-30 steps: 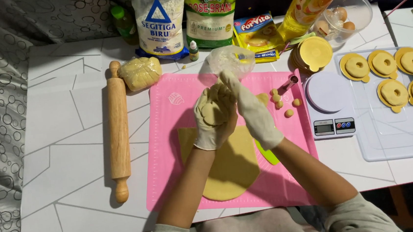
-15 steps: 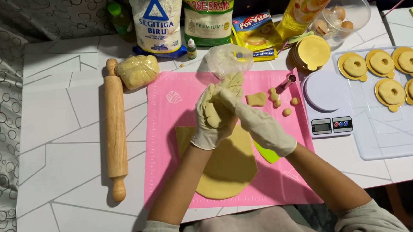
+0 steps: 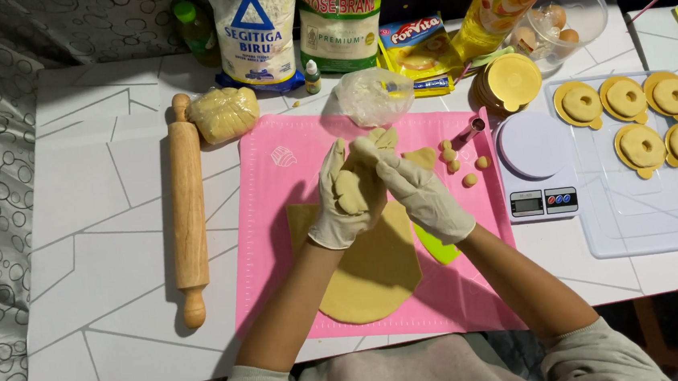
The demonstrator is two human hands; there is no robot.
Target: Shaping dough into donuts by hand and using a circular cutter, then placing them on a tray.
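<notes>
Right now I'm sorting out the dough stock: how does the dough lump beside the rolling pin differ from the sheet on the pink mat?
The dough lump is a thick, rounded block on the white table, seemingly wrapped in clear film; the dough sheet is rolled flat and lies bare on the pink mat. The lump is whole; the sheet has a cut, straight edge and lies partly under the gloved hands. Both are the same pale yellow.

Both hands wear pale gloves; the left hand is cupped, and the right hand presses its fingertips against the left fingers.
</notes>
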